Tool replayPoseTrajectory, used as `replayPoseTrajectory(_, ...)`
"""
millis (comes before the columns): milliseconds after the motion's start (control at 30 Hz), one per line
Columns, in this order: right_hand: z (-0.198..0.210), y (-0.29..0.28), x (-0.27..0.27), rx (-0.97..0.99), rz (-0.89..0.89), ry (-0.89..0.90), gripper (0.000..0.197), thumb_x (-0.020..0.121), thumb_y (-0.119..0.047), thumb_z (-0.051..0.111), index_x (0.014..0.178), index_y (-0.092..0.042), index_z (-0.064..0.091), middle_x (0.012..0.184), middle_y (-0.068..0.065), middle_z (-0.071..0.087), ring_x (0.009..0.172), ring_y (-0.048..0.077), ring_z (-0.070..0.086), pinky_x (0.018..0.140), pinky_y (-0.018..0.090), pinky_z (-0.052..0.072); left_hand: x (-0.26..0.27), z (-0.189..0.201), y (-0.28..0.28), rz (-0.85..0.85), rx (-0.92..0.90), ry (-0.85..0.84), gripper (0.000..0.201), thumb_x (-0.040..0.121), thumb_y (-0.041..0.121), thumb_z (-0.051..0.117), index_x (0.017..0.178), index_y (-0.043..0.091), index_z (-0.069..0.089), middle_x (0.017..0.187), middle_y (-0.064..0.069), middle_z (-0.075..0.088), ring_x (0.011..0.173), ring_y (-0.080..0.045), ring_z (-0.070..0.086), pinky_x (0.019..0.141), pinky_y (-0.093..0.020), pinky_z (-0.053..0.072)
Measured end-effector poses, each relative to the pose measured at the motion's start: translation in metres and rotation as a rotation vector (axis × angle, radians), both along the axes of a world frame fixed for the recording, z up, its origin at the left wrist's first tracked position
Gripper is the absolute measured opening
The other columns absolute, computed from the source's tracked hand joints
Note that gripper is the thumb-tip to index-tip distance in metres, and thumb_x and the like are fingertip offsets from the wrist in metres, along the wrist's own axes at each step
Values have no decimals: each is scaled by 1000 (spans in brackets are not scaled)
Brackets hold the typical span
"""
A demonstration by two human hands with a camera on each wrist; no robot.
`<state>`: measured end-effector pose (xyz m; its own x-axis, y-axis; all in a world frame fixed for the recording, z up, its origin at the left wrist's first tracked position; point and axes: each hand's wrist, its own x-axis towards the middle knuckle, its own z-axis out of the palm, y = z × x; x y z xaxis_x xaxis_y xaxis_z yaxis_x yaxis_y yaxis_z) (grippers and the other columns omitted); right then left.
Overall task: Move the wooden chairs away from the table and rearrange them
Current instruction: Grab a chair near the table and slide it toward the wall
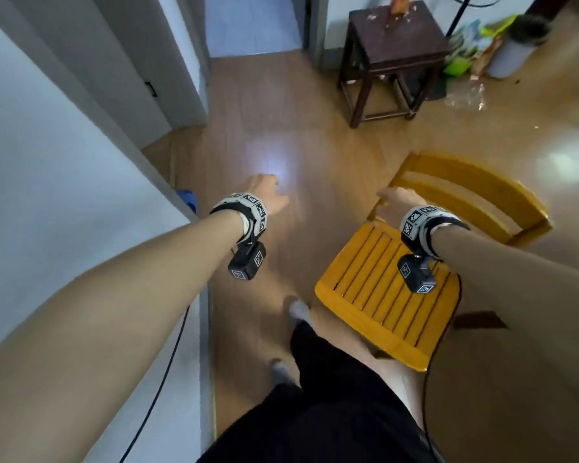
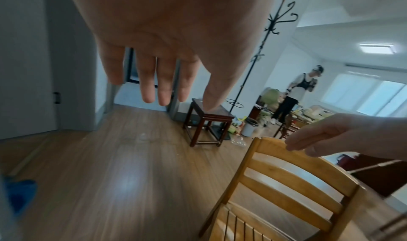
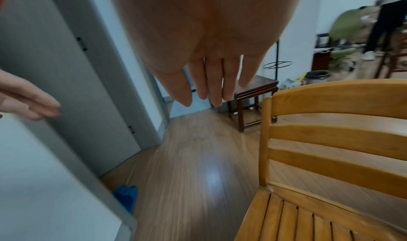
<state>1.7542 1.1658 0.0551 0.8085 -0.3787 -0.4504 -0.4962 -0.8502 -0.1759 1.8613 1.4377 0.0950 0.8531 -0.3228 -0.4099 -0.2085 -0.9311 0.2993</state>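
A yellow wooden chair [image 1: 388, 295] with a slatted seat stands on the wood floor at my right, its backrest [image 1: 475, 195] facing away from me. My right hand [image 1: 398, 198] hovers by the left end of the top rail [image 2: 273, 144], fingers straight and holding nothing. In the right wrist view the right hand [image 3: 211, 81] is left of the chair's backrest [image 3: 339, 104] and slightly above it. My left hand [image 1: 264, 195] is stretched out over bare floor to the chair's left; its fingers [image 2: 163, 81] are straight and empty.
A dark wooden stool [image 1: 391, 58] stands ahead by the doorway. A white wall and a grey door run along the left, with a blue object [image 1: 186, 198] at their foot. A white bin [image 1: 512, 51], clutter and a coat rack [image 2: 264, 53] lie far right. Another person [image 2: 295, 91] stands beyond.
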Motion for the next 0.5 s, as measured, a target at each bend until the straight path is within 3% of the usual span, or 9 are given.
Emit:
replayPoseTrajectory(67, -2, -21, 19, 30, -108, -40, 52, 94, -23, 53, 146, -23, 49, 141, 8, 56, 119, 30, 60, 87, 32, 50, 31, 0, -32, -37, 2, -14, 52, 81, 39, 58, 130, 24, 59, 132, -8, 59, 117, -33, 57, 98, -38, 46)
replayPoseTrajectory(100, -3, -31, 29, 44, -151, -58, 52, 94, -24, 53, 146, -22, 49, 142, 9, 56, 120, 31, 59, 90, 34, 51, 47, -5, -49, -64, -2, -13, 57, 77, 42, 56, 131, 23, 59, 134, -8, 58, 119, -34, 56, 101, -41, 46)
replayPoseTrajectory(233, -17, -74, 79, 88, -281, -104, 52, 94, -25, 52, 146, -22, 48, 142, 11, 55, 121, 33, 57, 92, 37, 50, 105, -23, -115, -175, 6, 20, 69, 62, 48, 49, 127, 26, 60, 128, -8, 62, 113, -35, 58, 98, -44, 48)
replayPoseTrajectory(367, -26, -103, 109, 123, -362, -115, 51, 94, -25, 53, 145, -19, 49, 140, 11, 56, 117, 33, 59, 86, 36, 51, 148, -24, -165, -299, 86, -17, 55, 81, 44, 58, 134, 30, 57, 129, -6, 62, 113, -34, 58, 90, -35, 45)
replayPoseTrajectory(500, -29, -138, 115, 127, -459, -110, 48, 93, -20, 51, 142, -19, 52, 130, 15, 61, 101, 33, 64, 74, 36, 53, 191, -25, -226, -459, 108, -61, 49, 89, 41, 57, 136, 31, 55, 131, -4, 62, 115, -31, 58, 83, -31, 38)
